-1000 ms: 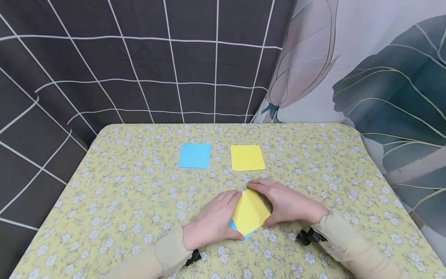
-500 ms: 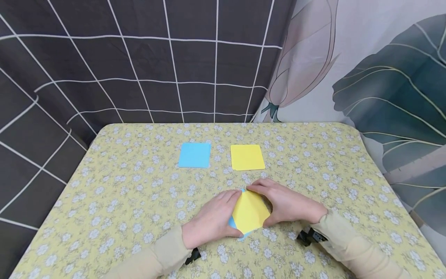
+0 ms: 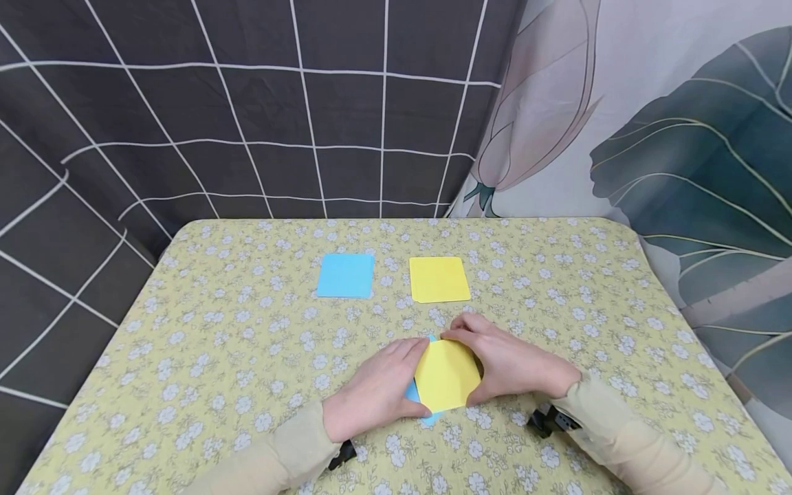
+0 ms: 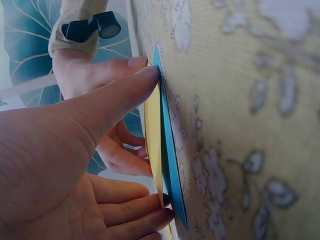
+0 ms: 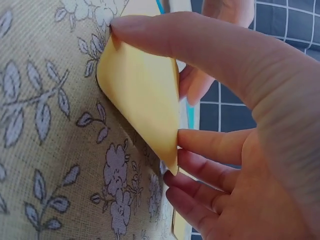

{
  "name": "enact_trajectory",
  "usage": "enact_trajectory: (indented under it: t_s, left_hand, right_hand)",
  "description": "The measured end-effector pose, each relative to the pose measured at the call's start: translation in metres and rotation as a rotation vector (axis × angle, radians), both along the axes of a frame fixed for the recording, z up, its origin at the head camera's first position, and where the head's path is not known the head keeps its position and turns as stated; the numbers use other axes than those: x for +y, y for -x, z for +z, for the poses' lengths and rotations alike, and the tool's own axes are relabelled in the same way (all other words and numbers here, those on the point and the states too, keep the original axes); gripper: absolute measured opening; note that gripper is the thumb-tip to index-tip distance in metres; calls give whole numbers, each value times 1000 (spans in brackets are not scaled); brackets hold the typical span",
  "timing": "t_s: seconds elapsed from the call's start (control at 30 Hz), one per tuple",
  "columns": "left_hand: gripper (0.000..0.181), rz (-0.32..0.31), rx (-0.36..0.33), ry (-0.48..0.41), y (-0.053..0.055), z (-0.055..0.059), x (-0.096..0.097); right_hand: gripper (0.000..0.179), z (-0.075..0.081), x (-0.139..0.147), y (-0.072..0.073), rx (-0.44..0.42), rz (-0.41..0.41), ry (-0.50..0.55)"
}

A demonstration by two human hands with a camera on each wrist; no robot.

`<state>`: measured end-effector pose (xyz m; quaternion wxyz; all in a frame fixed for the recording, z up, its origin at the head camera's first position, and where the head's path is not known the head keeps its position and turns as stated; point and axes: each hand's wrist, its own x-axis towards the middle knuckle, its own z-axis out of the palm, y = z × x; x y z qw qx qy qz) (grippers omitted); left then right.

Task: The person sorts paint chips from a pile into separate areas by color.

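Observation:
In the head view, a square yellow sheet of paper (image 3: 447,378) lies askew over a blue sheet (image 3: 411,392) near the table's front middle. Blue corners show past the yellow at its left, top and bottom. My left hand (image 3: 377,388) holds the stacked sheets from the left, thumb at the near corner and fingertips along the far edge. From the right, my right hand (image 3: 510,361) grips the yellow sheet's edges between thumb and fingers. The left wrist view shows a narrow wedge-shaped gap between yellow and blue. The right wrist view shows the yellow sheet (image 5: 142,85) slightly bowed.
Farther back lie a blue stack of squares (image 3: 345,276) and a yellow stack of squares (image 3: 440,280), side by side. A flowered yellow cloth (image 3: 235,357) covers the table. A dark gridded curtain (image 3: 260,103) hangs behind, and a leaf-print curtain (image 3: 699,158) at the right.
The yellow sheet has turned slightly clockwise over the blue one, and a blue corner now shows at the top. My right fingers have shifted a little; my left hand has hardly moved.

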<state>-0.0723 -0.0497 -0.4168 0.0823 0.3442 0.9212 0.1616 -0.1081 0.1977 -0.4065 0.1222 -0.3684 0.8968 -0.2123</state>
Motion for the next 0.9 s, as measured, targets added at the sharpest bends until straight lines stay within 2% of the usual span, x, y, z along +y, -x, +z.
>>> enact_trajectory:
  t_s: [0.57,0.9]
  left_hand:
    - [108,-1,-14,13,3,1,-2]
    - [117,-10,-14,-60,13,6,-8]
  right_hand:
    - [97,3,-1,-6,147,-11,-54]
    - [102,6,-3,1,124,-37,5]
